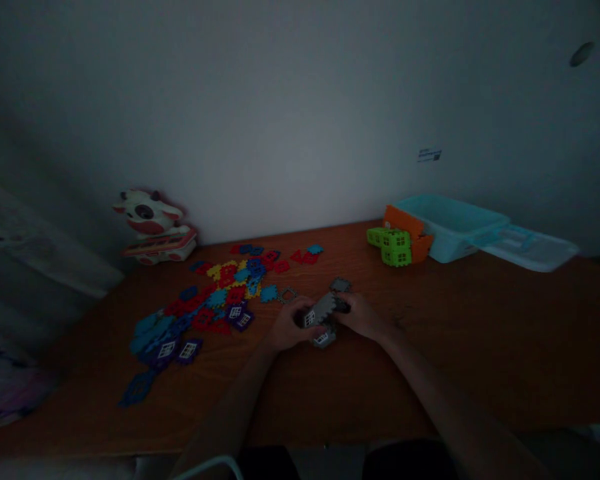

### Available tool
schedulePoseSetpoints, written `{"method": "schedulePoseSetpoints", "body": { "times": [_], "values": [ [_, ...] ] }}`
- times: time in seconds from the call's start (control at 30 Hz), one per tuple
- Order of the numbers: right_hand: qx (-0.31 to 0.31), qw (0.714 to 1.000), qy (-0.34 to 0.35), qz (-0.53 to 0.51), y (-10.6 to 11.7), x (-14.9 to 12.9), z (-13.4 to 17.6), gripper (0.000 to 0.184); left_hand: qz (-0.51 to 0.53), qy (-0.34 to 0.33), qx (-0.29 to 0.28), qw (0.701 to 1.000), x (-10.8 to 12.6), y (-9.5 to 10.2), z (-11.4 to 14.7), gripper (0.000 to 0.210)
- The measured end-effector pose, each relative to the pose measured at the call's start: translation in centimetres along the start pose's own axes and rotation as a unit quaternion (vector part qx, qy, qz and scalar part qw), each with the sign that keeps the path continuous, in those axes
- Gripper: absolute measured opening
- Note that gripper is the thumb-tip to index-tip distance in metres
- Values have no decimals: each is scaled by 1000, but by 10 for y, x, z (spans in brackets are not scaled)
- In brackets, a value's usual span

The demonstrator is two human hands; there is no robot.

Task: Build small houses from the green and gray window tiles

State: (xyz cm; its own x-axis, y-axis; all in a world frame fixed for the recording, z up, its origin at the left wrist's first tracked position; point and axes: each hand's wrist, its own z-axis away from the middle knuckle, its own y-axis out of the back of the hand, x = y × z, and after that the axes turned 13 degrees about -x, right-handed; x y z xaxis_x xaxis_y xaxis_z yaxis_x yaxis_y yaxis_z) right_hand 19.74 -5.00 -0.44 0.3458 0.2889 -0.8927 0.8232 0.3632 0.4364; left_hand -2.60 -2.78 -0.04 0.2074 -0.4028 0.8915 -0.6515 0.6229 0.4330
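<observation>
Between my two hands is a small assembly of grey interlocking building tiles (324, 308), some with white window grids. My left hand (293, 327) grips its left side, the thumb along the lower edge. On the right side the fingers of my right hand (357, 315) are closed on the same grey assembly, near its upper corner. A grey tile with a white window (323, 339) shows low between the hands; whether it is joined to the rest I cannot tell. Just beyond my hands lie a loose grey tile (341, 285) and a grey frame tile (287, 295).
Red, blue, yellow and purple tiles (220, 297) spread over the left of the wooden table (455, 347). A cow-shaped toy keyboard (155, 230) stands at the back left. Back right are a green and orange tile build (397, 245), a light blue bin (455, 227) and a clear lid (533, 248).
</observation>
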Motion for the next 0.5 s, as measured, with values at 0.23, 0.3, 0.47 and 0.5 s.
{"method": "schedulePoseSetpoints", "body": {
  "times": [0.23,0.3,0.47,0.5],
  "values": [
    [48,999,0,12,-3,-2,-1,12,12,21,15,1000,0,1,-1,52],
    [45,999,-4,10,-4,-4,-1,13,12,20,5,1000,0,1,-2,50],
    [59,998,-7,0,-4,-3,-2,17,18,6,11,1000,-3,1,-2,54],
    [70,998,-9,-3,-4,-3,-2,17,25,8,14,1000,-3,0,-2,57]
  ]
}}
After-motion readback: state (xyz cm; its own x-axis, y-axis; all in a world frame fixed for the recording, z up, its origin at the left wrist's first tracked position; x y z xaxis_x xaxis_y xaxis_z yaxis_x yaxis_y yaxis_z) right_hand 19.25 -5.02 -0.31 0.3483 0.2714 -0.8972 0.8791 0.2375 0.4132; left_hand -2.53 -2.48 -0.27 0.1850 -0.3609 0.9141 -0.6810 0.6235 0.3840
